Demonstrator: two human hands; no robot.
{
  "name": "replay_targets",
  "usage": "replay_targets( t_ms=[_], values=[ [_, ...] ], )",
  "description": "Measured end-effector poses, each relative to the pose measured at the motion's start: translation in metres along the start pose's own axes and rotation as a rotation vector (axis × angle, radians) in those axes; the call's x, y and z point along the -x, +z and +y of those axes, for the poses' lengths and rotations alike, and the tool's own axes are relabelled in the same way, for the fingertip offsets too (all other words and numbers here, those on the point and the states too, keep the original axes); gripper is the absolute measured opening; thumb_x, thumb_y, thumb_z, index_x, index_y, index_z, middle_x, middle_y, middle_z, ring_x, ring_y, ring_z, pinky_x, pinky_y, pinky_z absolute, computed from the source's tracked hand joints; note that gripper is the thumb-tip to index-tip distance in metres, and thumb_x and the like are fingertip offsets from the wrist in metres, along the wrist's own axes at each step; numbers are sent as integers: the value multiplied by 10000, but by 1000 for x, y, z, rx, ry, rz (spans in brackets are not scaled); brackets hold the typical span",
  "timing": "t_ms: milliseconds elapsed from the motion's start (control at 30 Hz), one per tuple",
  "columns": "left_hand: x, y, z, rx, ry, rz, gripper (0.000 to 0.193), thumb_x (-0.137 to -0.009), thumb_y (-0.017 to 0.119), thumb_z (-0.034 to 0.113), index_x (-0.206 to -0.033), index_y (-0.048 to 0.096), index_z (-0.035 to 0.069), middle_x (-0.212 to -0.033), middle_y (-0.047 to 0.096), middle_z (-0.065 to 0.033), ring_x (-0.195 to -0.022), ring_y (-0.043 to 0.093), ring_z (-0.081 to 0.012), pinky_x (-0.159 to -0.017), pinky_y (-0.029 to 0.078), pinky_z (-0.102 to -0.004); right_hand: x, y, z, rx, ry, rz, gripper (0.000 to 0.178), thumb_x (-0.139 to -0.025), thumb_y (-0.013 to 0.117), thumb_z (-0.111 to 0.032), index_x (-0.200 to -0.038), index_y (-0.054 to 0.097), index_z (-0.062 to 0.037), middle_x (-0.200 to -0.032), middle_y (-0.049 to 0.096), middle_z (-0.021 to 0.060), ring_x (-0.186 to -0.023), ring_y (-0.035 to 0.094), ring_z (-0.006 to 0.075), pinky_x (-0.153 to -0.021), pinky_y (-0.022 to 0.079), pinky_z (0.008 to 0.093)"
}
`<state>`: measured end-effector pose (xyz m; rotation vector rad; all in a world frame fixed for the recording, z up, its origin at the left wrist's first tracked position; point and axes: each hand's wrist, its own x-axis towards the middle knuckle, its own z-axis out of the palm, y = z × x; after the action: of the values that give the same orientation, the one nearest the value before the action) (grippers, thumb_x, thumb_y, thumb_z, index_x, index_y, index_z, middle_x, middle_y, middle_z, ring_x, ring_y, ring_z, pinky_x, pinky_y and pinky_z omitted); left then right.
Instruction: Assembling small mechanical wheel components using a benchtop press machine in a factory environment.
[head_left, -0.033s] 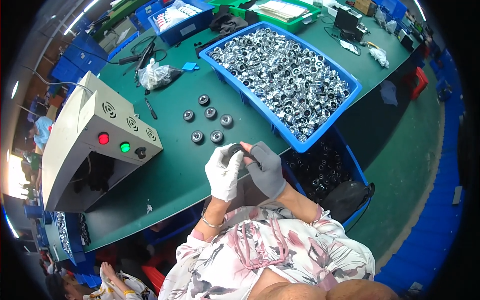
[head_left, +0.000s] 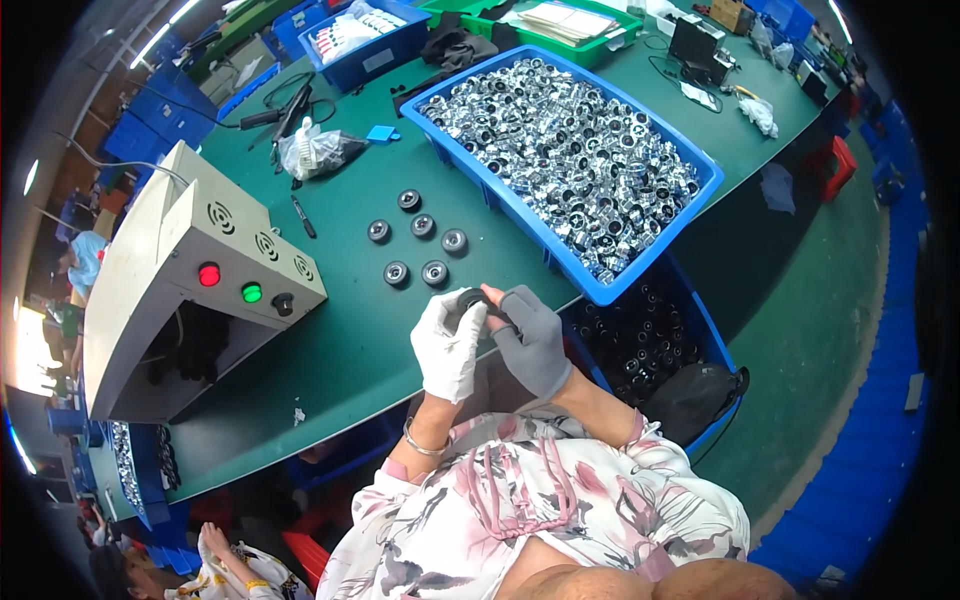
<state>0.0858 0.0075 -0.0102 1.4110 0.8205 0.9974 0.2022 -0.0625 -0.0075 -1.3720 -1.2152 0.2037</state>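
My left hand (head_left: 447, 345), in a white glove, and my right hand (head_left: 533, 338), in a grey glove with bare fingertips, meet at the table's near edge. Between them they grip a small black wheel (head_left: 474, 297), partly covered by the fingers. Several black wheels with silvery hubs (head_left: 424, 226) lie in a loose group on the green table, just beyond my hands. To the right of these, a blue bin (head_left: 562, 262) holds a heap of shiny silver hub-like parts (head_left: 570, 150).
A beige machine (head_left: 170, 225) with red and green buttons stands at left. Below the table edge at right, another blue bin (head_left: 712, 345) holds black round parts and a dark bag. A marker (head_left: 303, 217), a plastic bag (head_left: 312, 152) and a green tray (head_left: 610, 45) lie farther back.
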Motion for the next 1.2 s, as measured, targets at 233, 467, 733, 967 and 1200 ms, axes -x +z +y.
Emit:
replay_targets(
  t_ms=[233,467,733,967,1200],
  values=[
    [-1,-10,9,-15,-27,-3,232,-904,698,-1,-1133,665,-26,-1001,688,-58,-917,666,-116,-820,541,-259,2,3,-11,47,-8,-57,393,-837,647,46,-1229,634,39,-1004,639,169,-869,658,296,-747,520,333],
    [-2,-19,17,11,25,-126,338,-936,650,-11,-1271,610,-31,-1017,672,-50,-782,594,-69,-646,494,-217,-26,-24,-7,-34,29,-386,443,-856,641,37,-1297,612,11,-998,608,103,-934,627,202,-800,503,306],
    [1,-27,21,266,-188,-168,364,-962,640,51,-1305,586,-60,-1071,671,-83,-868,614,-116,-749,513,-238,-26,-22,-13,-180,88,-417,477,-821,732,-24,-1286,626,4,-999,594,70,-903,600,143,-812,496,283],
    [4,-25,22,150,-118,-110,349,-997,600,96,-1313,598,-52,-1140,679,-100,-1000,628,-132,-880,515,-265,-16,-9,-9,-325,216,-304,420,-773,795,-76,-1165,671,6,-934,589,59,-839,595,135,-740,483,265],
    [7,-22,24,395,-170,-122,383,-979,613,59,-1334,566,-77,-1228,650,-126,-1047,623,-144,-952,492,-288,-23,-14,-18,-93,6,-320,389,-754,815,-120,-1106,692,-9,-920,609,57,-813,603,148,-706,483,277]
  ],
)
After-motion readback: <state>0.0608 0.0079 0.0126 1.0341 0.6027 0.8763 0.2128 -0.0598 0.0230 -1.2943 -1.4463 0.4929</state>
